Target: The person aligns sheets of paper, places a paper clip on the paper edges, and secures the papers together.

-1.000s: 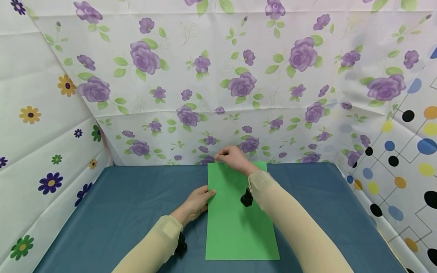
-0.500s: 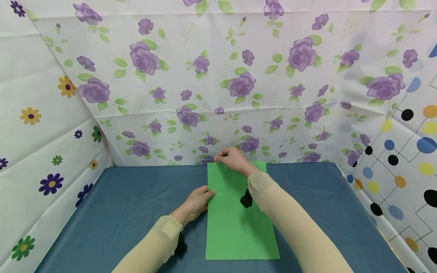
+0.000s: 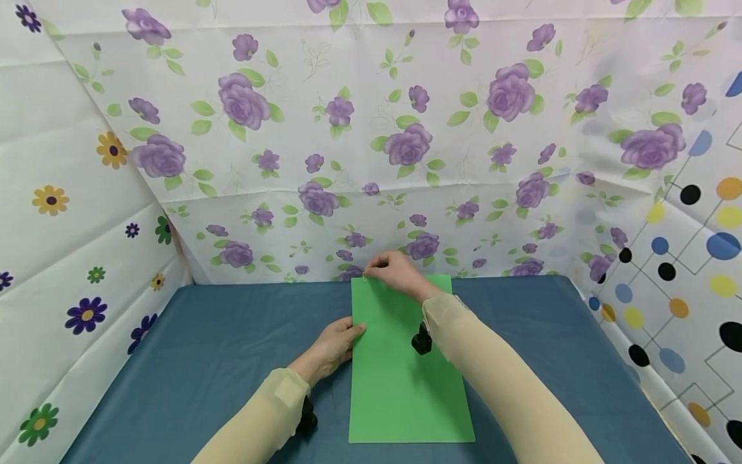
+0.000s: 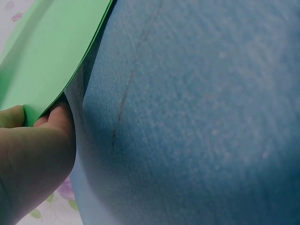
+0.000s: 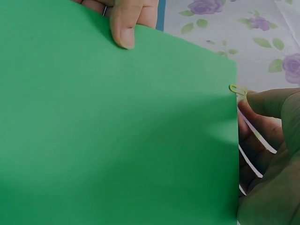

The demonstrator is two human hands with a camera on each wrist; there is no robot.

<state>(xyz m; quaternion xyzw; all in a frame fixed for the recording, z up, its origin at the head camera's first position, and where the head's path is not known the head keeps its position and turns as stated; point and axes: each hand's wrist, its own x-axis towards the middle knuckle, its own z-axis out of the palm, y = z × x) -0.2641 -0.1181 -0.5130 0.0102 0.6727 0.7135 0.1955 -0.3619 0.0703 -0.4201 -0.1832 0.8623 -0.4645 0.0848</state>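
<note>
A stack of green paper lies lengthwise before me, and its layered edge shows in the left wrist view. My left hand grips its left edge, the thumb on top and the fingers underneath. At the far edge, near the far left corner, my right hand pinches a small yellow paper clip between thumb and index finger. The clip's rounded end overlaps the paper's edge in the right wrist view; whether it straddles the sheets I cannot tell.
Blue cloth covers the table under the paper. A white sheet with purple roses hangs behind the table's far edge. Patterned cloths stand at the left and right sides.
My right hand has come very slightly nearer at the paper's far edge, still pinching the paper clip. My left hand and the paper have hardly moved.
</note>
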